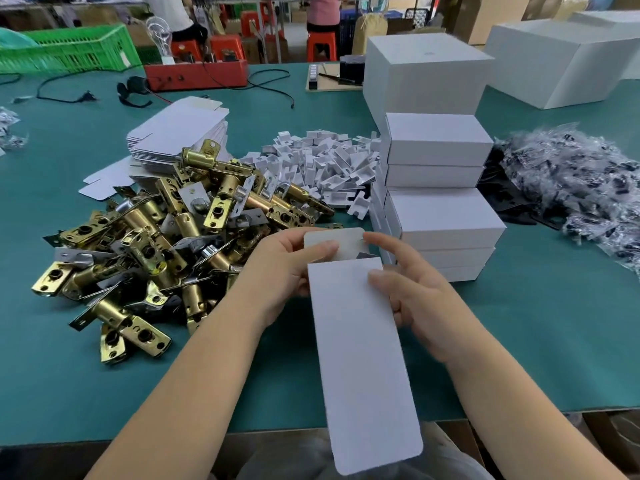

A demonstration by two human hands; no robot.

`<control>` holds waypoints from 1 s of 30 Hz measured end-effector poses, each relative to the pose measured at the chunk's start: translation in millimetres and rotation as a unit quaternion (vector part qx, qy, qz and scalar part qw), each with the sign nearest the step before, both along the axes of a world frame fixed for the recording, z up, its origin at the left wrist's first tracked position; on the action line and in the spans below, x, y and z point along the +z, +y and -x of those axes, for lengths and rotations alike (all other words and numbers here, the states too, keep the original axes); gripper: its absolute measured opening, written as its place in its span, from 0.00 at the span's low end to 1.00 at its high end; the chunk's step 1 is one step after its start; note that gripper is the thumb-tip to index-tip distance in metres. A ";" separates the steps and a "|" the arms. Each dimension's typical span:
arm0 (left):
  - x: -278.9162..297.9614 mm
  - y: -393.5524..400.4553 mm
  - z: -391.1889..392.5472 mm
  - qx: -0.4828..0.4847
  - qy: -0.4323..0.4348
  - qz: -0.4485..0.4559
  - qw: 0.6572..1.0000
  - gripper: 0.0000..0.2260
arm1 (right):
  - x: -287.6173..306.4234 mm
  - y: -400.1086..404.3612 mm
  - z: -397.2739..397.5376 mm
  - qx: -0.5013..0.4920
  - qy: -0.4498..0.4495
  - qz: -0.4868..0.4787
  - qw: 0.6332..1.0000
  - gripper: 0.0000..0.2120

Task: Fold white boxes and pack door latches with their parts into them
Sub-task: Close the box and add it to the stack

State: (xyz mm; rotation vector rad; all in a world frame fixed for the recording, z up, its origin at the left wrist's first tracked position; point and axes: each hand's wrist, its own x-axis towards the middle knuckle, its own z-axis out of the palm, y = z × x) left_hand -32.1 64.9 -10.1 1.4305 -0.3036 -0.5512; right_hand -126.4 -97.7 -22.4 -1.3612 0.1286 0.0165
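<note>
1. White box [356, 344] is held above the near edge of the green table [540, 344], long axis running away from the person, its near flap hanging past the table edge.
2. Left hand [287, 271] grips the box's far left side; its thumb lies across the raised end flap [332, 237].
3. Right hand [412, 289] grips the far right side, thumb pressed on the top panel, index finger touching the flap's right corner.
4. The far end of the box is open; something dark shows inside, too hidden to identify.
5. Pile of brass door latches [162, 237] lies left of the hands, some with silver faceplates.
6. Stack of flat box blanks [180, 133] sits behind the latches.
7. Heap of small white plastic parts [332, 164] lies beyond the hands, between the latches and the stacked boxes.
8. Stack of closed white boxes [440, 195] stands just right of the hands.
9. Clear bags of dark parts [575, 188] are spread at far right.
10. Red tray [197, 76] and green crate [69, 48] sit at the table's far side.
</note>
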 end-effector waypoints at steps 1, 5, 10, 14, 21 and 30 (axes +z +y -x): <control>-0.3 -1.3 0.7 -0.002 -0.001 0.006 1.000 0.06 | -0.7 1.3 0.5 -0.015 -0.014 0.008 1.000 0.16; 2.1 -1.4 3.8 -0.068 -0.015 0.059 0.996 0.09 | -3.4 2.6 1.6 -0.134 -0.070 0.036 0.988 0.08; 3.8 -0.7 6.4 -0.065 -0.124 0.111 0.984 0.22 | 5.6 5.8 2.8 -0.151 -0.156 0.069 0.974 0.07; 14.5 -7.3 3.2 -0.013 -0.145 0.111 0.983 0.10 | 29.2 -6.4 -12.6 -0.141 -0.155 0.107 0.972 0.07; 36.7 -27.1 -14.1 0.016 -0.140 0.072 0.987 0.04 | 49.6 -19.1 -38.1 -0.157 -0.200 0.138 0.957 0.04; 16.7 -37.0 -24.2 0.054 -0.117 0.147 0.981 0.04 | 55.9 -33.8 -51.3 -0.109 -0.127 0.177 0.970 0.32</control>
